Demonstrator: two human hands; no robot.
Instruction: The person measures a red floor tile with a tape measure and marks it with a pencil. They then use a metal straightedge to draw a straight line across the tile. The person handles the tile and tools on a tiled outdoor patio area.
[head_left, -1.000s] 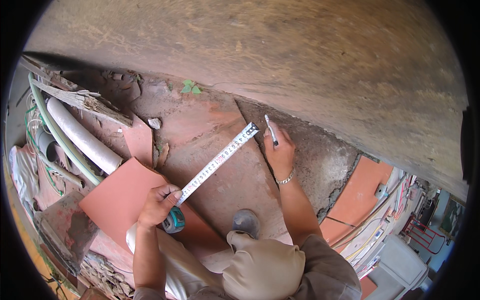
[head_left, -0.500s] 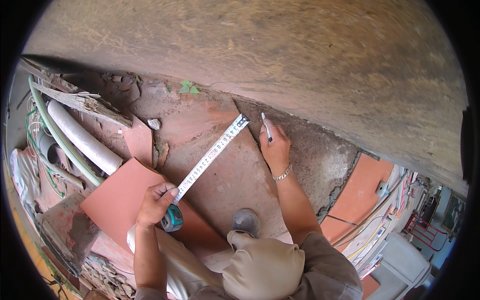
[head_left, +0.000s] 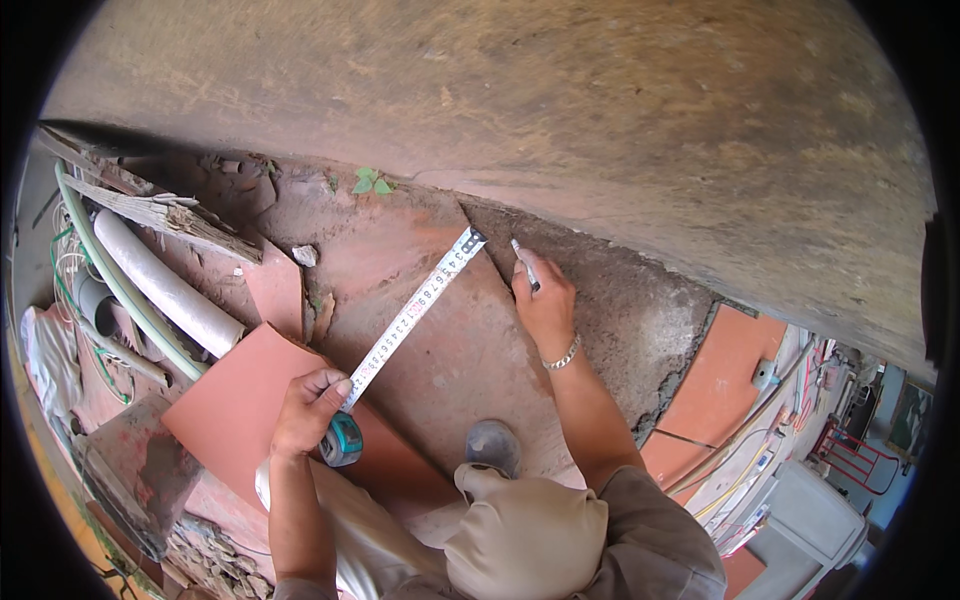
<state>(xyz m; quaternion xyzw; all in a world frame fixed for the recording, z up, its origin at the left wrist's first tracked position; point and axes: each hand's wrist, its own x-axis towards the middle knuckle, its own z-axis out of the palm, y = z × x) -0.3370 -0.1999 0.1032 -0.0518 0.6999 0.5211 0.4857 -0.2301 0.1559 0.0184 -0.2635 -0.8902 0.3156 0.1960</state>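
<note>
My left hand (head_left: 306, 412) is closed, its thumb pressing on the extended blade of a tape measure (head_left: 342, 440). The teal case hangs just below the fingers. From there the white blade (head_left: 410, 315) slants up to the right, its hooked end over the edge of a dusty reddish slab (head_left: 430, 370). In my right hand (head_left: 546, 312) is a slim white-and-dark pen (head_left: 517, 249), pointing up toward the wall. This hand is a little right of the blade's end, apart from it. Under my left hand lies a smooth terracotta tile (head_left: 235, 385).
A stained wall (head_left: 520, 100) runs across the far side, with a small green plant (head_left: 371, 183) at its foot. Left are a splintered board (head_left: 165, 212), a plastic-wrapped roll (head_left: 165, 280) and a pale hose (head_left: 110, 255). Laid orange tiles (head_left: 715, 375) and a grey bin (head_left: 815, 510) are right.
The blade's hooked end has shifted slightly left. My right hand, with the pen, has moved a little left too. My left hand keeps its hold.
</note>
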